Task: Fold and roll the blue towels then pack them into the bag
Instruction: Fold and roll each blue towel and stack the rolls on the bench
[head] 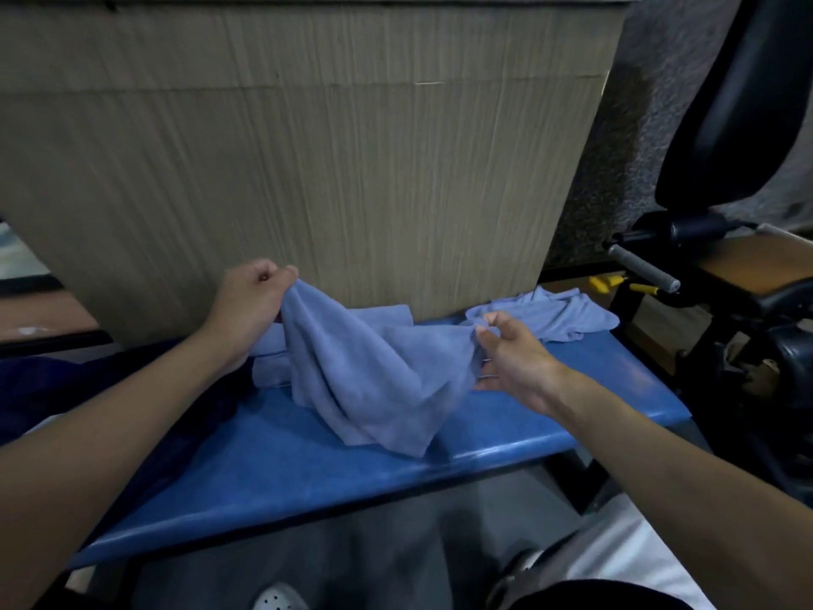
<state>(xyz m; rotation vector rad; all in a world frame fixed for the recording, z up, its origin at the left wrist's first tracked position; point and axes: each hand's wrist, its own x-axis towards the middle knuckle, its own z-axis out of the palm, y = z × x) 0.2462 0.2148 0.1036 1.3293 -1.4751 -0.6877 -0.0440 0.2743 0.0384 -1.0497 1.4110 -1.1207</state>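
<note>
At ten o'clock our left hand (253, 301) is clenching one corner of the blue towel (374, 376), which is sagging onto the bench (308, 468). At three o'clock our right hand (514, 363) is pinching another corner, seemingly thinly, so we're risking it slipping free.

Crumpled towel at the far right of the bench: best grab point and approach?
Pinch its right corner from above. The crumpled towel lies loose and low on the bench, and that corner sticks out free of folds, nearest the bench end.
</note>
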